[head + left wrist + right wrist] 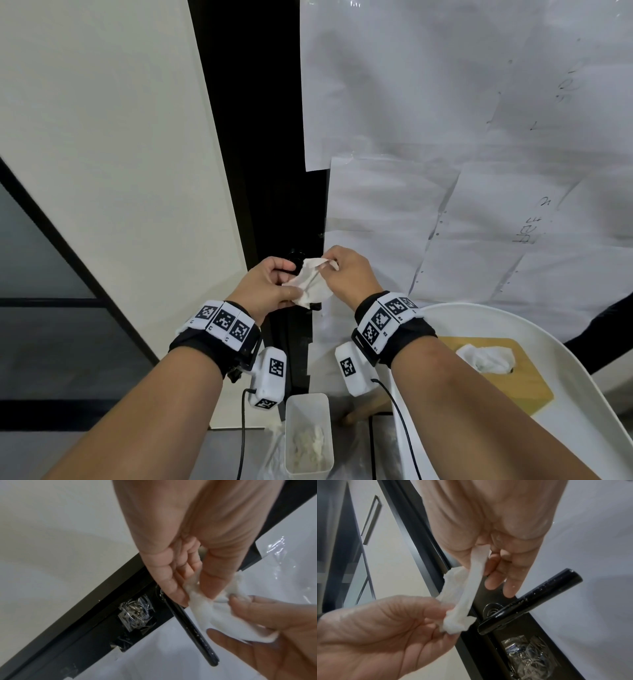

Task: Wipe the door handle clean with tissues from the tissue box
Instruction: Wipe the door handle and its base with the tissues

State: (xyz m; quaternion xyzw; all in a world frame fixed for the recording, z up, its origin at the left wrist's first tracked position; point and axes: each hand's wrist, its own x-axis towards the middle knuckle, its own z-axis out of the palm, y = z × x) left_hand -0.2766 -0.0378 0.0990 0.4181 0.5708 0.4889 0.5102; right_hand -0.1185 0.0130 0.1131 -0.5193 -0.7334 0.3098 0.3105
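A crumpled white tissue is stretched between both hands just in front of the black door handle, whose lever carries small droplets. My left hand pinches the tissue's lower end between thumb and fingers. My right hand pinches the upper end, its other fingers hanging loose above the lever. The tissue does not touch the handle. In the head view the hands hide most of the lever. The wooden-topped tissue box, with a tissue sticking out, lies to the lower right.
The box rests on a white curved seat at the right. A clear bin with used tissues stands on the floor below my hands. White paper sheets cover the door. The black door frame runs left of the handle.
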